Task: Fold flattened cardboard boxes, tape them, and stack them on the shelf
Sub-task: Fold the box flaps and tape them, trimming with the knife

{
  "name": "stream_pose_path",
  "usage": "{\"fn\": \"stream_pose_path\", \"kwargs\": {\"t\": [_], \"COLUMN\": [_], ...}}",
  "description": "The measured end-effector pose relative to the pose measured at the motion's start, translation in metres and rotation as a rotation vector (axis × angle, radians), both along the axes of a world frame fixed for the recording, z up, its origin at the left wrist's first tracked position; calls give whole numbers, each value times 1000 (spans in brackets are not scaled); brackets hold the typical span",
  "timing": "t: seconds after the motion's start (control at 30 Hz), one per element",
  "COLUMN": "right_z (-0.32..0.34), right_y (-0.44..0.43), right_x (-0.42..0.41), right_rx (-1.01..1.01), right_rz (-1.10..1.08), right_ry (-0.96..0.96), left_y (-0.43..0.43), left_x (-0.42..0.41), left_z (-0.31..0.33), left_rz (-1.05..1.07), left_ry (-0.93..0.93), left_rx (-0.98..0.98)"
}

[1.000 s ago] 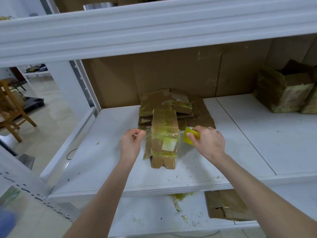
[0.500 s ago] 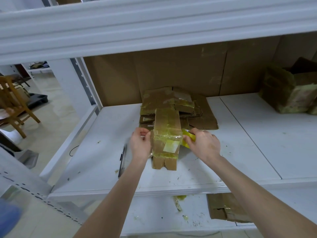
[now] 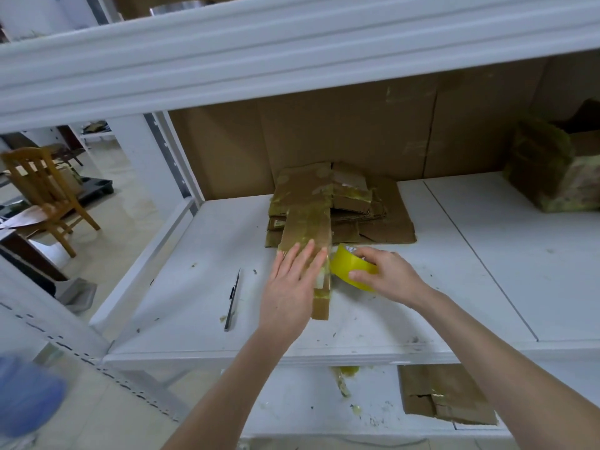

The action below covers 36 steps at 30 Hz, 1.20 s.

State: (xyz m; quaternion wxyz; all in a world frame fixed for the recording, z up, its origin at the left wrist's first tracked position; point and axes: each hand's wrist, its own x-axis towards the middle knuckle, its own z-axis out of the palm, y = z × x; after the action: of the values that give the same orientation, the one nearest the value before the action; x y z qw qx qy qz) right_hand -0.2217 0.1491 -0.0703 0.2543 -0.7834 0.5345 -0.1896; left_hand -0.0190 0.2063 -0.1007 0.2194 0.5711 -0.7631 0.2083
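A narrow cardboard box [image 3: 307,232] with yellowish tape lies lengthwise on the white shelf [image 3: 454,287], its far end resting on a pile of flattened cardboard boxes [image 3: 367,206]. My left hand [image 3: 292,284] lies flat on the box's near end, fingers straight, pressing it down. My right hand [image 3: 386,274] grips a yellow tape roll [image 3: 350,267] right beside the box's right edge. Tape runs across the box under my left fingers.
A black pen-like cutter [image 3: 232,300] lies on the shelf left of my left hand. Taped folded boxes [image 3: 552,170] stand at the back right. A cardboard piece [image 3: 444,394] lies on the lower shelf. A wooden chair [image 3: 45,193] stands on the floor at left.
My left hand has moved from the box's left edge onto its top and flattened out. The tape roll has swung into fuller view on the right. The cutter on the shelf has come into view.
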Motion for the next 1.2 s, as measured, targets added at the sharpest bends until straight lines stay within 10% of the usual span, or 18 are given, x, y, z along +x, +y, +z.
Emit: {"fn": "stream_pose_path", "kwargs": {"t": [1.2], "right_z": [-1], "right_y": [33], "right_x": [-24], "right_rx": [-313], "right_rz": [-168], "right_ry": [199], "left_y": [6], "left_x": [0], "left_z": [5], "left_rz": [5], "left_ry": [-34], "left_rx": [123]}}
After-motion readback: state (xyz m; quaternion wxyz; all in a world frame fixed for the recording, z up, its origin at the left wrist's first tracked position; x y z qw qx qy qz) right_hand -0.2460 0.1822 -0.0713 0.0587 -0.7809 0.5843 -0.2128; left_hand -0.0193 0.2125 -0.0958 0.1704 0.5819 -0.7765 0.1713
